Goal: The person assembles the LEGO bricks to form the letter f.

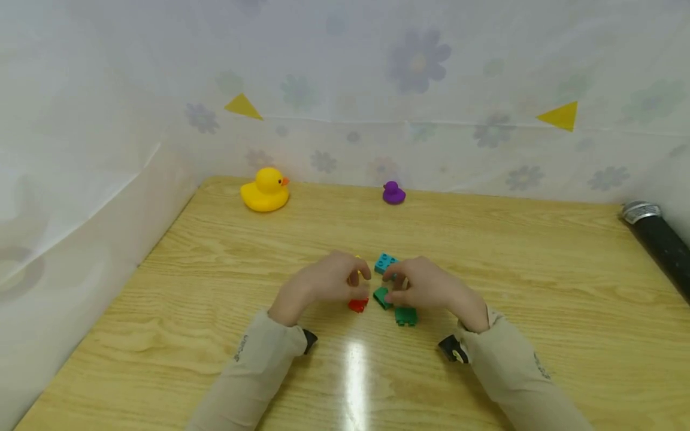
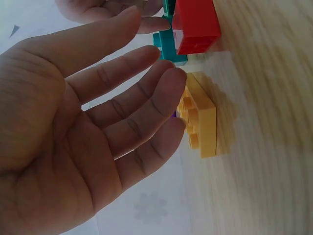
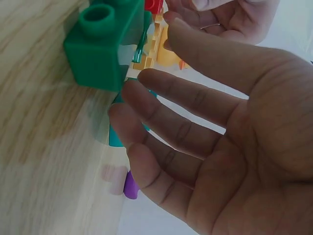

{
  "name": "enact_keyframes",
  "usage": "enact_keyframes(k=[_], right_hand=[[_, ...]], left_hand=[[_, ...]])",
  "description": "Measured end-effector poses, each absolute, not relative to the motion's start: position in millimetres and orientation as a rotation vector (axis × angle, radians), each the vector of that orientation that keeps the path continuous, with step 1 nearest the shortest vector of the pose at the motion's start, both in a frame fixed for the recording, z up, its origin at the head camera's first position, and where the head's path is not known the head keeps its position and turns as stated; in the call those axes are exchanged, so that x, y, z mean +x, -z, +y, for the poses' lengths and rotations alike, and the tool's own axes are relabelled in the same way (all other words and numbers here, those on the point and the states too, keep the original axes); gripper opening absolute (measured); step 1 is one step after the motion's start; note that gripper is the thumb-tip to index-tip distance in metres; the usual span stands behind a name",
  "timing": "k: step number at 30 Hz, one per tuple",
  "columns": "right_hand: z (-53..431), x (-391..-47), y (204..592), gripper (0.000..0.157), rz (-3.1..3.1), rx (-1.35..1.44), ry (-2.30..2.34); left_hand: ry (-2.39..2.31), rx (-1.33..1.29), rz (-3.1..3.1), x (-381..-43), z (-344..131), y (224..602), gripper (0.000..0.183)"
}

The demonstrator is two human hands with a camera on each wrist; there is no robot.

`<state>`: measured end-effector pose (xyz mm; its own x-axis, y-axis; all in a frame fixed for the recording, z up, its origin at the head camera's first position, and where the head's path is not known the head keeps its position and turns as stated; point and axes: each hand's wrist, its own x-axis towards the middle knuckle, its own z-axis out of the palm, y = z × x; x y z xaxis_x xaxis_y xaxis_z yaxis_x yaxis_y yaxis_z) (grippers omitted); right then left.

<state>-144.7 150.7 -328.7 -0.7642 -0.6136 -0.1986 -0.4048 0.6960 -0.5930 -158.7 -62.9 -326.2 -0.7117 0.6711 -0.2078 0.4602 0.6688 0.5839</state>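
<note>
Both hands hover over a small cluster of toy building bricks, fingers loosely bent and holding nothing. My left hand (image 1: 334,278) is above a red brick (image 1: 358,306) and a yellow brick (image 2: 208,117), which its fingers mostly cover in the head view. On the other side, my right hand (image 1: 426,284) overlaps a blue brick (image 1: 384,262) and is near two green bricks. One green brick (image 1: 382,298) lies at an angle by the thumb; the other green brick (image 1: 406,316) sits nearer the body, its studs facing forward.
At the back of the wooden table (image 1: 178,299) stand a yellow rubber duck (image 1: 265,191) and a small purple duck (image 1: 393,194). A black microphone (image 1: 660,245) lies at the right edge. Flowered white sheeting (image 1: 350,72) with two yellow triangles hangs behind.
</note>
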Motion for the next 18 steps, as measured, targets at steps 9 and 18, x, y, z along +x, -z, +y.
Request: enact_keyframes(k=[9,18], right_hand=[[149.9,-145.3,332.6,0.030,2.520,-0.801,0.713],[153.7,-146.6,332.5,0.029,2.521,-0.795,0.701]], left_hand=[[-0.633,0.801,2.446,-155.0,-56.9,328.8,0.032],[-0.599,0.798,2.448,-156.4,-56.5,331.2,0.023]])
